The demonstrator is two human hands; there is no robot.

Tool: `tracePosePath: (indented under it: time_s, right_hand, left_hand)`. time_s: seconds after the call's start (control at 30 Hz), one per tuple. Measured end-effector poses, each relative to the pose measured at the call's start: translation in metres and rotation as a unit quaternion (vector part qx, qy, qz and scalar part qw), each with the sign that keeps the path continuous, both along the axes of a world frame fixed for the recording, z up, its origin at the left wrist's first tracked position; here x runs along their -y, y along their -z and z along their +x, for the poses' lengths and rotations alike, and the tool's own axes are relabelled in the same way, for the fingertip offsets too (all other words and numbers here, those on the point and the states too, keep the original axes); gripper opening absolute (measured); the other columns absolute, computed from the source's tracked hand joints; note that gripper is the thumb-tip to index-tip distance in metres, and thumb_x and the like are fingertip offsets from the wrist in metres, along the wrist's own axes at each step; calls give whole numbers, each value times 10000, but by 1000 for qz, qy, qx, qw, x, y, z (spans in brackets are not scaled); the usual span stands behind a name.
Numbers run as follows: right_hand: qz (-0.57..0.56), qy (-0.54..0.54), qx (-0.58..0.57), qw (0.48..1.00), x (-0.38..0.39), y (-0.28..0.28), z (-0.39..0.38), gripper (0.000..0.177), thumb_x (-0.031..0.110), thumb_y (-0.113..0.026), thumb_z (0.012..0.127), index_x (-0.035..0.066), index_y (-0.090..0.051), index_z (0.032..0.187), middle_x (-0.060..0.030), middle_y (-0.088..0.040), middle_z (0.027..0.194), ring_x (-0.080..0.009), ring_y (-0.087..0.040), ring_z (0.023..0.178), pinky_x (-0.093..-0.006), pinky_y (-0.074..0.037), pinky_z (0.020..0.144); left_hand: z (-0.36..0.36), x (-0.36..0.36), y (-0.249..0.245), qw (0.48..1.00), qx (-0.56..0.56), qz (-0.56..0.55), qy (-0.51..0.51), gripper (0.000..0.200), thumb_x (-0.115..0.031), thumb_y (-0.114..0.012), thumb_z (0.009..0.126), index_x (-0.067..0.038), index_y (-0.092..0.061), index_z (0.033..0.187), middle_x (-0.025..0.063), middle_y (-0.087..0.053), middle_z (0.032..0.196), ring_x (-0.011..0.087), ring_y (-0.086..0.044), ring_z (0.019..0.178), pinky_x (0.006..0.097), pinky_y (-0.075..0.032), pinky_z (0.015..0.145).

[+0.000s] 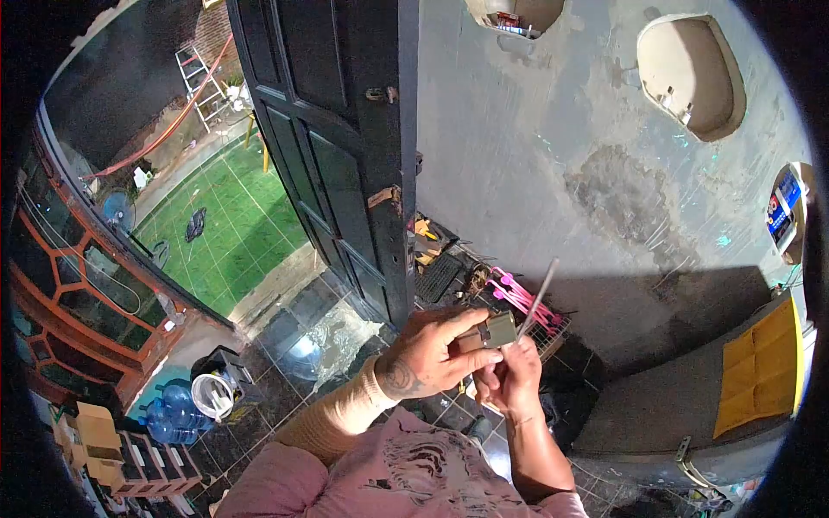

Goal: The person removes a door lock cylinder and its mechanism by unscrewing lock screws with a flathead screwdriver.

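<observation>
In front of my chest, my left hand (pixel 436 350), its wrist wrapped in a beige bandage, grips a small boxy block (pixel 499 331) of dull brass-grey colour with a dark patch on its side. Thumb and fingers press on its two sides. Right beside it, my right hand (pixel 511 375) is closed around the lower end of a thin grey rod (pixel 541 298), which points up and away past the block's right end. The rod's grip end is hidden in the fingers, and I cannot tell what tool it is.
A dark panelled door (pixel 345 155) stands open ahead, its edge close to my left hand. Pink hangers (pixel 527 298) and a keyboard (pixel 439 278) lie by the wall. At lower left are a white bucket (pixel 212 395), blue water bottles (pixel 173 414) and a cardboard box (pixel 95 440).
</observation>
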State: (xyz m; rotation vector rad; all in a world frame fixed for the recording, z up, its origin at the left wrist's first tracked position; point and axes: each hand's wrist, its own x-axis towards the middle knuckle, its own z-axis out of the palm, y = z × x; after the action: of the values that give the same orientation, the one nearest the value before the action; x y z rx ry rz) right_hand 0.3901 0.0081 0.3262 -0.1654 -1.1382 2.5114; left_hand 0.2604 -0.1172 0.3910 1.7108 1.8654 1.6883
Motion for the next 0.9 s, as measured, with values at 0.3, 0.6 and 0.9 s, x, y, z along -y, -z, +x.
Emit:
tracePosePath:
  time_s: [0.3, 0.6, 0.9]
  right_hand:
    - [67, 117, -20, 991, 4, 6, 1, 212, 233, -570, 1009, 57, -502, 912, -66, -560, 702, -127, -501, 466, -283, -490, 403]
    - [11, 121, 11, 993, 2, -4, -3, 224, 248, -586, 1003, 46, -535, 921, -49, -515, 635, -129, -491, 447, -271, -469, 387]
    - [119, 167, -21, 979, -7, 0, 12, 241, 228, -604, 993, 66, -499, 850, -30, -500, 568, -104, -449, 400, -245, -406, 363]
  left_hand:
    - [-2, -7, 1, 1000, -18, -19, 9, 459, -214, -828, 811, 39, -619, 1131, 121, -674, 772, 152, -680, 678, 304, -520, 603]
    - [6, -17, 12, 996, 75, -51, -3, 383, -179, -812, 837, 12, -623, 1110, -25, -577, 678, 16, -473, 623, 223, -418, 546]
    - [13, -20, 29, 923, 349, -44, 159, 525, -87, -728, 897, -38, -484, 1359, 30, -657, 864, 62, -572, 687, 244, -477, 565]
